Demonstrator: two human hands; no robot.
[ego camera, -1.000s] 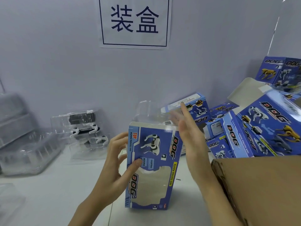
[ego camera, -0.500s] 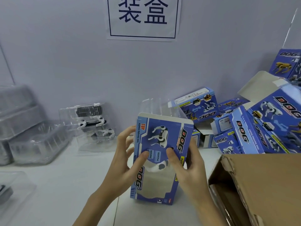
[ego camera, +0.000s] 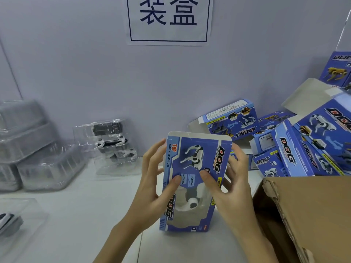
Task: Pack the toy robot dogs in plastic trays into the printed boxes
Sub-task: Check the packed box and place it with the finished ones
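A blue printed box [ego camera: 195, 156] stands upright on the white table, its top flap raised. Through its clear window a white toy robot dog [ego camera: 190, 203] shows inside. My left hand [ego camera: 152, 186] grips the box's left side, thumb on the front face. My right hand [ego camera: 230, 185] grips its right side, thumb also on the front. More toy dogs in clear plastic trays [ego camera: 112, 147] are stacked at the back left against the wall.
Empty clear trays [ego camera: 34, 149] pile up at the far left, and a tray with a dog [ego camera: 11, 223] lies at the near left. Several blue printed boxes [ego camera: 296, 149] are heaped at the right. A brown cardboard carton [ego camera: 311, 215] stands open at the near right.
My right hand came down from above the box and took hold of its right side. The clear tray that stuck out of the box top is now inside. The view shifted down.
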